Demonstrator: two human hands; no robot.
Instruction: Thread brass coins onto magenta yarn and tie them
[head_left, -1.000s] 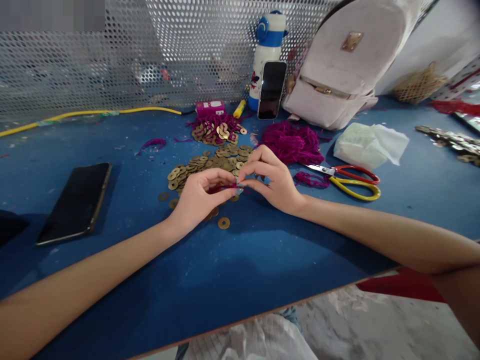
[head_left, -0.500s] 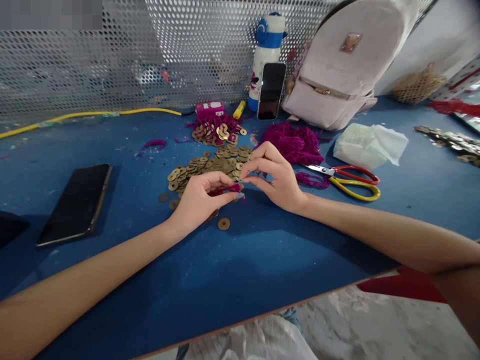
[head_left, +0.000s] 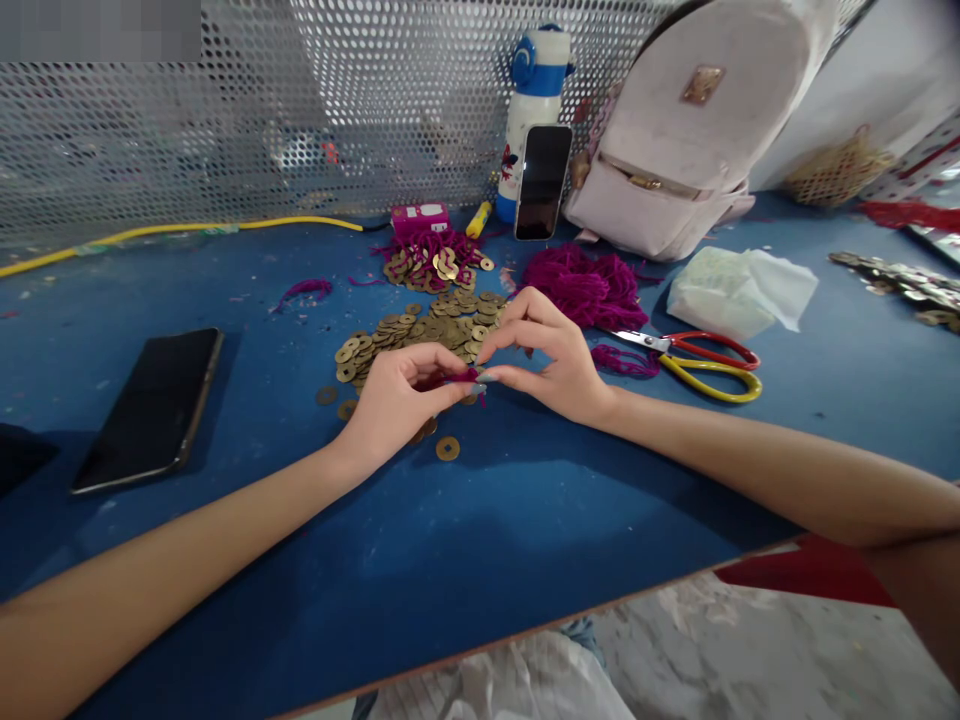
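My left hand (head_left: 401,395) pinches a short purple cord (head_left: 466,376) between thumb and fingers, its end sticking out past the thumb. Coming in from the other side, my right hand (head_left: 547,355) has its thumb and index fingertips at the same cord; whether they grip it is hard to see. Both hands are just in front of a heap of brass coins with square holes (head_left: 435,328). One loose coin (head_left: 448,448) lies nearer to me on the blue table. Behind the heap are more coins tied with purple cord (head_left: 439,262).
Purple yarn (head_left: 585,285) and scissors (head_left: 694,360) with red and yellow handles lie right of the hands. A phone (head_left: 150,410) rests at left. Behind stand a bottle (head_left: 534,100), an upright phone (head_left: 544,183), a backpack (head_left: 675,130) and a tissue pack (head_left: 727,290).
My right thumb and index fingertips have parted slightly, and the thumb has shifted left and down against the left fingertips. The left hand has barely moved.
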